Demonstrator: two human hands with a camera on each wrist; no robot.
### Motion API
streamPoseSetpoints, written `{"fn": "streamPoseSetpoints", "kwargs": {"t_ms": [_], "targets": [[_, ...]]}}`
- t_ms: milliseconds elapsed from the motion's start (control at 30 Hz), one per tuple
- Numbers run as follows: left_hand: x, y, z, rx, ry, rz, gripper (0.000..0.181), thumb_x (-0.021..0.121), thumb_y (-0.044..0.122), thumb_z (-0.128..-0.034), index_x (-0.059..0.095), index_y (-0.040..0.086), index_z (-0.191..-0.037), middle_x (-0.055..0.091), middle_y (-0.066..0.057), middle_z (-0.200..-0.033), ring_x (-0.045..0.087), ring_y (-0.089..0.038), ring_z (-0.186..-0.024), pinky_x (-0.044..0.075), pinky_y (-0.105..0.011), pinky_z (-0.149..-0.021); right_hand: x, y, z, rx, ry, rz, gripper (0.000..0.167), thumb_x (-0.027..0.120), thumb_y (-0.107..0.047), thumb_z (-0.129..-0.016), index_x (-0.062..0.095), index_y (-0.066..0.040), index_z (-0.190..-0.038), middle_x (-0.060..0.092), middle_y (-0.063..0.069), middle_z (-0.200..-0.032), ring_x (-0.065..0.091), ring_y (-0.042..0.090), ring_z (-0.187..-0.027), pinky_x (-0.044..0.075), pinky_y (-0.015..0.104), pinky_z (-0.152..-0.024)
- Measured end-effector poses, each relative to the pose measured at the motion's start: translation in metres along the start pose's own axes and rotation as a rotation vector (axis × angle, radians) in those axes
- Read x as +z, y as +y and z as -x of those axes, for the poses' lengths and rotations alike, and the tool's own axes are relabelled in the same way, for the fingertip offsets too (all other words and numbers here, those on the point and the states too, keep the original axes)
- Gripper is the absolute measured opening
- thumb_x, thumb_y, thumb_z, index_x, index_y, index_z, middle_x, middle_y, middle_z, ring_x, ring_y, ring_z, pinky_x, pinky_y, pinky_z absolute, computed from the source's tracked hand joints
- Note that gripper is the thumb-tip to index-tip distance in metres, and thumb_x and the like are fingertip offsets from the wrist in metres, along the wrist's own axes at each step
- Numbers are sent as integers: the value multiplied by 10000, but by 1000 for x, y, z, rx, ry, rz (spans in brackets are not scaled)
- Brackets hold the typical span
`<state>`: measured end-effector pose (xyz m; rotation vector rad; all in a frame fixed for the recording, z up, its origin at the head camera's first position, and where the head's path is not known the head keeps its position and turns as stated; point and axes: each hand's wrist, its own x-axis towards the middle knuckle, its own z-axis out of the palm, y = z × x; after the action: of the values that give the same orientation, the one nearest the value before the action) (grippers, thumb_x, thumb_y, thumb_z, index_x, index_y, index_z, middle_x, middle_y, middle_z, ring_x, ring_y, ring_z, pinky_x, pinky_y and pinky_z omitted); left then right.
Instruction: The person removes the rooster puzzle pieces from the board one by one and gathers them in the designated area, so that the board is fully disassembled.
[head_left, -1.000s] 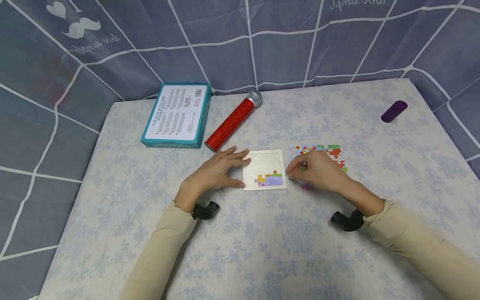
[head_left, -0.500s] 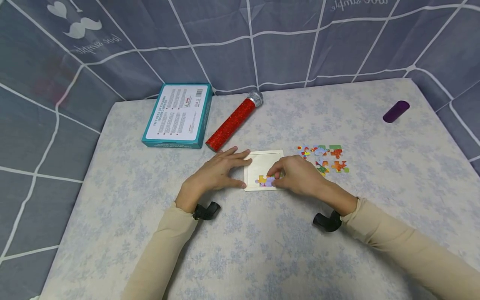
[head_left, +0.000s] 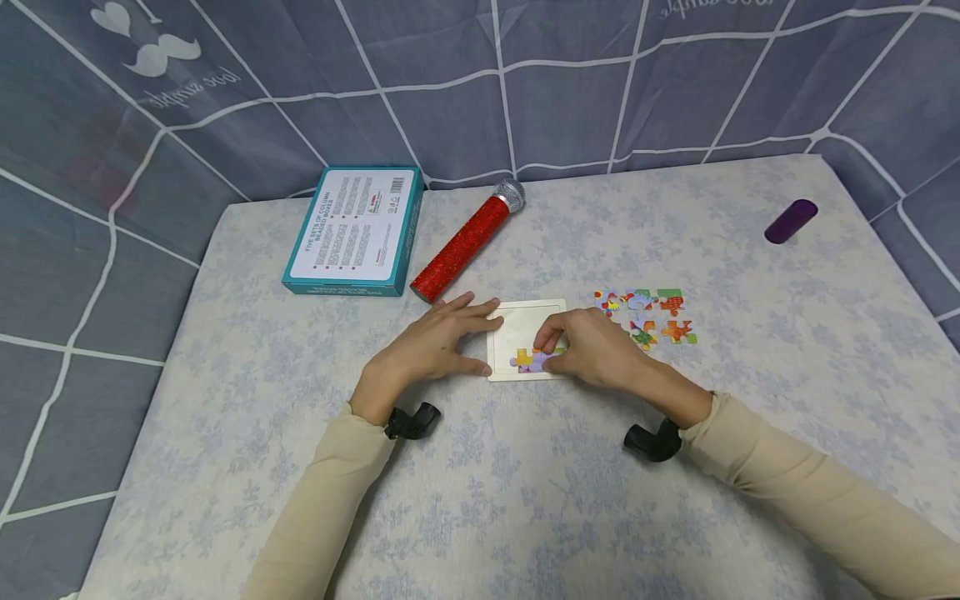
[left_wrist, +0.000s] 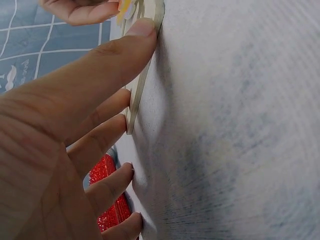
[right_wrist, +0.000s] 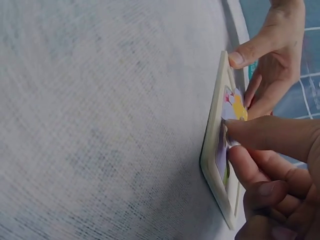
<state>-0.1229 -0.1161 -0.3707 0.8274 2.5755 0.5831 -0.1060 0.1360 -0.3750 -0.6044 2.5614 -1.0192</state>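
Note:
A shallow white puzzle tray (head_left: 507, 333) lies flat on the table, with purple and yellow jigsaw pieces (head_left: 522, 360) along its near edge. My left hand (head_left: 435, 342) has its fingers spread, and its thumb and fingertips rest on the tray's left rim. Over the tray's lower right part, my right hand (head_left: 600, 346) pinches a jigsaw piece between thumb and index finger. In the right wrist view, the yellow-and-purple piece (right_wrist: 237, 106) beside that thumb tilts up from the tray. The right fingers hide much of the pinched piece.
Several loose jigsaw pieces (head_left: 678, 332) lie in rows right of the tray. Behind the left hand are a red glittery microphone (head_left: 465, 250) and a teal-edged box (head_left: 352, 225). A dark purple cylinder (head_left: 791, 222) lies at the far right. Grey curtain (head_left: 570, 108) surrounds the table's back.
From beside the loose pieces my right hand has moved left onto the tray's lower right part, staying there over the last half second. My left hand has kept its place on the rim.

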Motion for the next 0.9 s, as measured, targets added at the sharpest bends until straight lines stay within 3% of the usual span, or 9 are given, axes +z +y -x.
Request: {"fn": "streamPoseSetpoints", "kwargs": {"t_ms": [167, 433, 700, 900], "targets": [[-1, 0, 0, -5, -6, -4, 713, 818, 320, -805, 523, 144, -1430, 321, 35, -1578, 149, -273, -1493, 104, -507, -1198, -1, 3, 1, 14, 8, -109, 101, 741, -64, -823, 728, -138, -891, 693, -48, -784, 520, 151, -600, 412, 291, -574], [-1, 1, 0, -5, -10, -6, 715, 821, 309, -803, 523, 137, -1430, 318, 27, -1580, 146, -279, -1493, 98, -510, -1198, -16, 14, 10, 69, 8, -245, 117, 712, -74, -830, 740, -134, -925, 702, 0, -834, 568, 187, -698, 430, 278, -590], [0, 1, 0, -6, -2, 0, 725, 828, 299, -795, 520, 129, -1429, 321, 27, -1578, 141, -274, -1495, 91, -493, -1202, -44, 39, 38, 210, 21, -282, 124, 731, -181, -865, 746, -113, -968, 722, 27, -893, 597, 182, -792, 478, 267, -671], [1, 0, 0, -6, 2, 4, 728, 833, 298, -789, 524, 131, -1426, 325, 29, -1576, 144, -272, -1494, 95, -495, -1201, -62, 57, 63, 287, 39, -243, 203, 732, -251, -883, 750, -97, -1015, 734, 16, -965, 621, 175, -887, 495, 292, -761]]}}
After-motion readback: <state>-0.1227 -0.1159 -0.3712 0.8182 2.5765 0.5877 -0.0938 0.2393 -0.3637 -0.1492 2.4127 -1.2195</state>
